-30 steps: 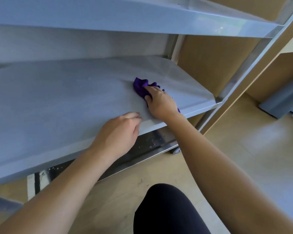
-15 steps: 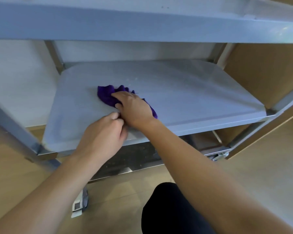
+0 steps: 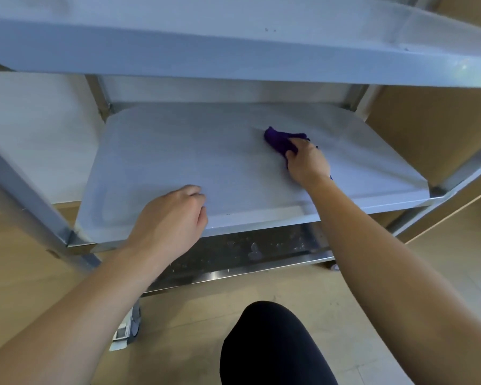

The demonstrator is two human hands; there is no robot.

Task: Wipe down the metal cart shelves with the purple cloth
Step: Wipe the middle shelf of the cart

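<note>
The metal cart's middle shelf (image 3: 200, 151) spreads across the centre of the head view, under the top shelf (image 3: 233, 43). A bunched purple cloth (image 3: 279, 141) lies on the right half of the middle shelf. My right hand (image 3: 307, 162) presses down on it, fingers closed over its near end. My left hand (image 3: 175, 218) rests knuckles up on the shelf's front edge, fingers curled, holding nothing. The bottom shelf (image 3: 233, 254) shows below, dark and speckled with dirt.
Cart uprights stand at the left (image 3: 28, 201) and right (image 3: 456, 173). A caster wheel (image 3: 128, 329) sits on the wooden floor at lower left. My dark-clad knee (image 3: 272, 345) is below the cart. Brown board panels (image 3: 428, 129) flank the right side.
My right hand has slid the purple cloth from the shelf's left-centre over to its right half. My left hand stayed on the front edge and the two hands are now apart.
</note>
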